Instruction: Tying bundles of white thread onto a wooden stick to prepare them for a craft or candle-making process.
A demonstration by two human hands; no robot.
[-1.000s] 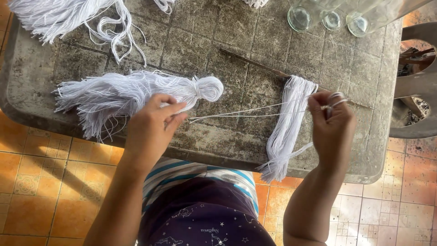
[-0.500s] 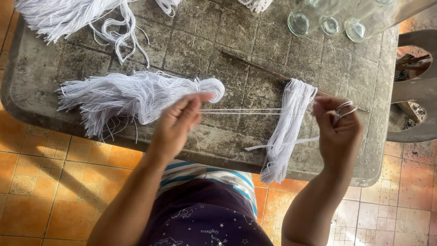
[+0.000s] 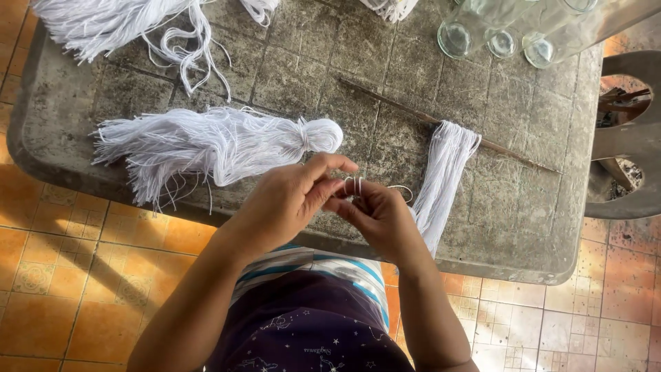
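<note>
My left hand and my right hand meet above the near edge of a grey stone table. Both pinch short loops of white yarn strand between their fingertips. Behind my left hand lies a white yarn tassel with a tied round head, its fringe spread toward the left. To the right of my right hand a white yarn bundle hangs over a thin brown stick and drapes down toward the table edge.
More loose white yarn lies at the table's far left. Three clear glass bottles lie at the far right corner. A grey plastic chair stands to the right of the table. Orange floor tiles surround it.
My hands were apart with the strand stretched between them. They have come together at the middle, and the strand is now gathered in small loops at the fingertips.
</note>
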